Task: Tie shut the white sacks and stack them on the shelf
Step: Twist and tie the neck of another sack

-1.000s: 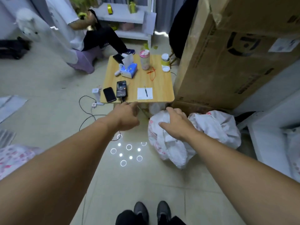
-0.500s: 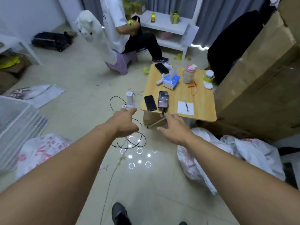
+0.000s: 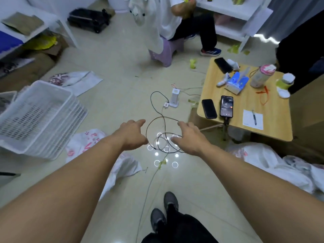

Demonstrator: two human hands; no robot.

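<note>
While both arms reach forward over the floor, the left hand (image 3: 132, 135) and the right hand (image 3: 191, 138) hover palm down, fingers loosely spread, holding nothing. Between them a black cable (image 3: 164, 120) loops on the tiles. One white sack (image 3: 82, 142) lies under the left forearm beside stacked baskets (image 3: 40, 116). A second sack (image 3: 261, 160) slumps at right, below the counter (image 3: 245, 102), which carries three phones (image 3: 208, 108).

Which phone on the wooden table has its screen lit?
The black smartphone beside the white paper sheet, cable plugged in; the other two screens are dark.
</note>
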